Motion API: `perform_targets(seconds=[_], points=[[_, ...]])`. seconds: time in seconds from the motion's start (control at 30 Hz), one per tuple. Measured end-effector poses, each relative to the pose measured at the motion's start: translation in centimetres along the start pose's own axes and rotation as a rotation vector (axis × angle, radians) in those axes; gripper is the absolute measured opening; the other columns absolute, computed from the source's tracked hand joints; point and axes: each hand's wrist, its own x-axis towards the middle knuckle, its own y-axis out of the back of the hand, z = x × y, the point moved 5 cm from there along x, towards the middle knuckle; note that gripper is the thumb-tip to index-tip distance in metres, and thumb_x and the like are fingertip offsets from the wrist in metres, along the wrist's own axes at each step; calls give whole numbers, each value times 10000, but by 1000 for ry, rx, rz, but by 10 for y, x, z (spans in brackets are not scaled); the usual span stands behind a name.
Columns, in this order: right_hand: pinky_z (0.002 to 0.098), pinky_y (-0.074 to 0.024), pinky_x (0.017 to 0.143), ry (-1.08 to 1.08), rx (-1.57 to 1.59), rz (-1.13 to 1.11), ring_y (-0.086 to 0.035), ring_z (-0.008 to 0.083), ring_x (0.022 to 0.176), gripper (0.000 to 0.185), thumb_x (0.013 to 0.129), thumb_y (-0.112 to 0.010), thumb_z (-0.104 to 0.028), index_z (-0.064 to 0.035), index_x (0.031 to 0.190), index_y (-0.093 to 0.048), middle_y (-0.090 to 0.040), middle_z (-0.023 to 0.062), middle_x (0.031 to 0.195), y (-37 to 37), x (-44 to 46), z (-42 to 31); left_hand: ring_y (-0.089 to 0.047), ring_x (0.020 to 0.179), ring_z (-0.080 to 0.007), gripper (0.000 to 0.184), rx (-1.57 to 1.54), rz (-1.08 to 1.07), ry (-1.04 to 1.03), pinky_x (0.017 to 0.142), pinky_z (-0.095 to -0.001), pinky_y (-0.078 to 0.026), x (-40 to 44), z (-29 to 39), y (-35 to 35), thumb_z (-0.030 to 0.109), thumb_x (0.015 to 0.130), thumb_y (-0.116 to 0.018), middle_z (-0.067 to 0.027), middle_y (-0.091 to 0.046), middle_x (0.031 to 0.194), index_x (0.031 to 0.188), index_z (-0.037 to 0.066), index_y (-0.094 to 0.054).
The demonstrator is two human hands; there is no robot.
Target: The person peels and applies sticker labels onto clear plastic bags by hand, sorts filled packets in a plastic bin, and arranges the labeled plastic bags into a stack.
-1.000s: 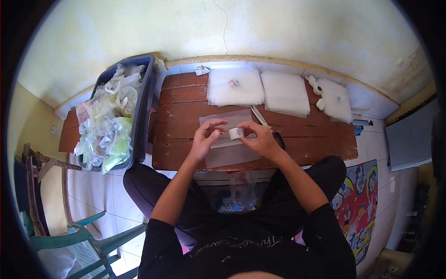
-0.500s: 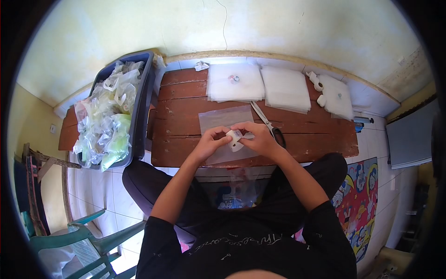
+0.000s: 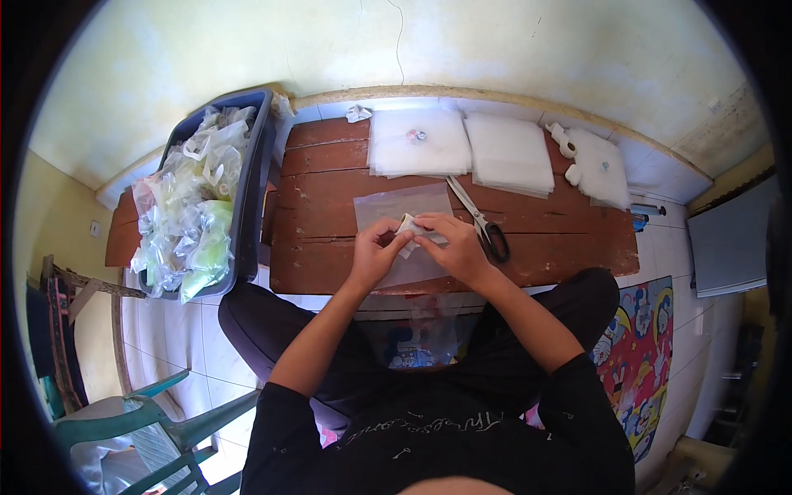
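Both hands meet over a clear plastic sheet [image 3: 373, 213] on the brown wooden table [image 3: 322, 198]. My left hand [image 3: 379, 252] is closed, with thumb and fingers gripping a small white roll [image 3: 407, 224], which looks like a roll of labels. My right hand [image 3: 454, 246] pinches the same roll from the other side, at its lower strip. The fingers hide much of the roll. Just right of the sheet lie scissors [image 3: 477, 216] with black handles, their blades pointing away from me.
Stacks of clear plastic sheets [image 3: 419, 153] [image 3: 510, 153] [image 3: 598, 165] line the table's back, with white rolls [image 3: 567, 148] beside the right one. A dark bin [image 3: 262, 157] full of plastic bags [image 3: 194, 198] stands left. A green chair [image 3: 124, 421] is at lower left.
The white roll has turned in my fingers and moved slightly up and left. My right hand has shifted its fingers lower over it.
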Motion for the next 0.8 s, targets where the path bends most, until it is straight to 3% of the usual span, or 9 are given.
perform_targets(seconds=[0.17, 0.23, 0.5, 0.8], points=[[355, -548, 805, -12, 30, 16, -681, 310, 927, 202, 813, -723, -78, 0, 996, -689, -693, 157, 1025, -3, -2, 3, -577, 698, -40, 100, 78, 38, -47, 603, -211, -453, -2, -3, 1, 96, 892, -708, 13, -638, 772, 898, 9, -659], [353, -550, 796, -23, 41, 25, -685, 307, 911, 186, 815, -721, -74, 2, 983, -692, -697, 157, 1014, -4, -3, 3, -590, 768, -42, 83, 158, -13, -41, 649, -197, -453, -2, -8, 2, 80, 923, -668, 8, -639, 855, 947, 3, -650], [343, -558, 773, -83, 117, 36, -694, 299, 881, 137, 811, -714, -61, -1, 933, -702, -705, 157, 973, 1, 1, 5, -570, 747, -41, 86, 197, -18, -113, 625, -198, -439, -4, 9, -5, 74, 917, -673, -2, -622, 881, 933, -4, -641], [356, -556, 760, -8, 12, 13, -688, 312, 872, 175, 821, -695, -62, 0, 984, -682, -698, 157, 978, -1, -1, 2, -550, 721, -35, 87, 236, 3, -130, 607, -193, -422, -4, 5, -3, 77, 910, -681, 0, -612, 858, 920, -5, -654]])
